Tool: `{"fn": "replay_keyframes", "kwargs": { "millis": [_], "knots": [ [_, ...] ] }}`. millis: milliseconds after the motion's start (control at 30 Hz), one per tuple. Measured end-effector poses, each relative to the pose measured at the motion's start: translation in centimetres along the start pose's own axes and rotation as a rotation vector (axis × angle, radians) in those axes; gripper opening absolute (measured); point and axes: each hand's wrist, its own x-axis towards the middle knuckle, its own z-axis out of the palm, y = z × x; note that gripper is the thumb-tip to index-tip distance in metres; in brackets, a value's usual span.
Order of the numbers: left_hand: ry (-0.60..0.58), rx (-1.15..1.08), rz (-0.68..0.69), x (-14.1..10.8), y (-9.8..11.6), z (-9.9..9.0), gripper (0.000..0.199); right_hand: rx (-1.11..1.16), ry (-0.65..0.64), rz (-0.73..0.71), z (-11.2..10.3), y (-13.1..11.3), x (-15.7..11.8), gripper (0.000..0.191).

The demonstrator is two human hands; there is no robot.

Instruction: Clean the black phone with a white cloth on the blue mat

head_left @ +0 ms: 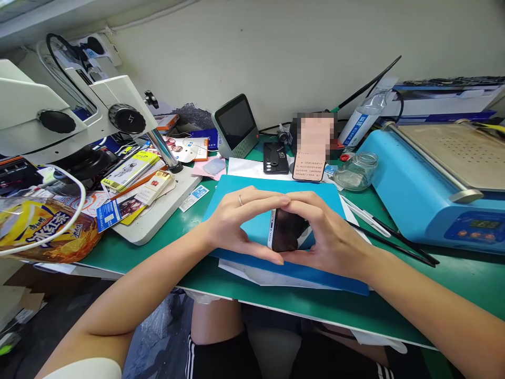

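A dark-screened smartphone (289, 231) is framed by both my hands above the blue mat (252, 181). Its pale edge, with small openings, faces left. My left hand (225, 221), with a ring on one finger, has its forefinger along the far side and its thumb along the near side. From the right, my right hand (335, 239) closes round the phone's other end, hiding that end. The fingertips of both hands meet at the far side. Whether the phone rests on the mat or is slightly raised, I cannot tell.
Behind the mat stand a lit phone (310, 166), a black phone (275, 158) and a small display (236, 126). A microscope (126, 116) and tea bottle (47, 231) are left. At right are a glass jar (357, 171), black tweezers (410, 245) and a blue heating machine (426, 210).
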Motion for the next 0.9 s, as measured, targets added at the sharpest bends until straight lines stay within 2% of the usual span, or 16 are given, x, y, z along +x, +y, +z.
{"fn": "replay_keyframes", "kwargs": {
  "millis": [367, 500, 633, 700, 767, 900],
  "knots": [
    [-0.026, 0.043, -0.020, -0.1, -0.1, -0.3, 0.091, 0.075, 0.045, 0.004, 0.4, 0.4, -0.5, 0.087],
    [-0.009, 0.055, -0.046, -0.4, -0.4, -0.5, 0.085, 0.074, 0.001, 0.061, 0.4, 0.7, -0.6, 0.090],
    [-0.043, 0.089, -0.115, -0.9, -0.9, -0.8, 0.082, 0.039, -0.021, 0.098, 0.2, 1.1, -0.6, 0.091],
    [-0.072, 0.088, -0.171, -1.2, -1.1, -1.2, 0.081, -0.013, 0.042, 0.096, -0.2, 1.2, -0.5, 0.087],
    [-0.129, 0.080, -0.239, -1.4, -1.4, -1.8, 0.078, -0.130, 0.170, 0.104, -0.7, 1.3, -0.4, 0.081],
    [-0.365, 0.087, -0.398, -1.4, -1.7, -3.2, 0.076, -0.287, 0.485, 0.248, -1.8, 1.8, -0.5, 0.079]
  ]
}}
